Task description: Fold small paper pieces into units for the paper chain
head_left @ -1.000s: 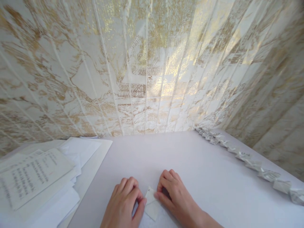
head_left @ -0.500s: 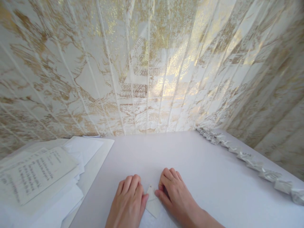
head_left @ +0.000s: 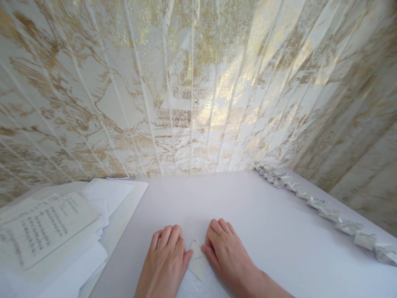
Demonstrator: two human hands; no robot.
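Observation:
A small folded piece of pale paper (head_left: 197, 260) lies flat on the white table (head_left: 235, 203) near its front edge. My left hand (head_left: 166, 263) rests palm down on the paper's left side, its thumb pressing the paper's edge. My right hand (head_left: 225, 250) lies on the paper's right side, fingers curled, with the thumb against the paper. Both hands press the paper down on the table; much of the paper is hidden under them.
A loose pile of white sheets (head_left: 49, 236), one printed with lines of text, covers the table's left side. A row of several small folded silvery paper pieces (head_left: 322, 209) runs along the right edge. A cream and gold curtain (head_left: 192, 91) hangs behind the table.
My left hand has flattened from a curled grip to palm down beside the paper. Both hands have shifted slightly away from me, and the paper lies more covered between them.

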